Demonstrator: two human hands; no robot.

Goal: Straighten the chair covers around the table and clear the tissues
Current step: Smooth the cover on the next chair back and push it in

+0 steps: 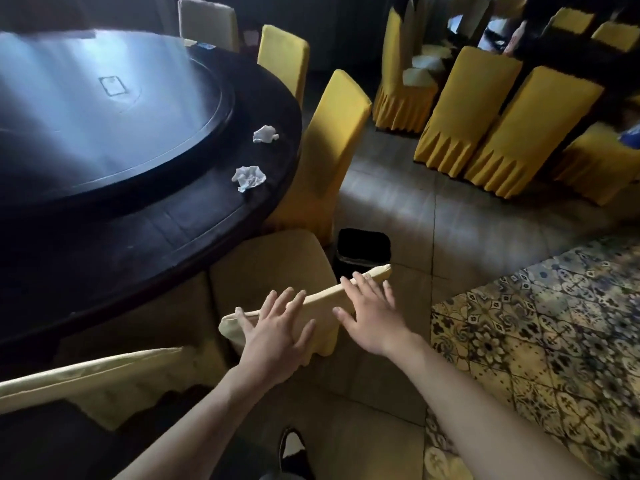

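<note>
Chair cover [277, 268]: top edge pressed under flat, open left hand [277, 336] and right hand [372, 318], nothing gripped. Risk: fabric bunched sideways; tissues [249, 178] left uncollected on tabletop [138, 237].

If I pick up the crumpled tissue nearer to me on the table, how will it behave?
The nearer tissue is crumpled and thin, so it is probably very light and will squash when pinched. It lies loose on the dark table, so a push would likely slide it.
</note>
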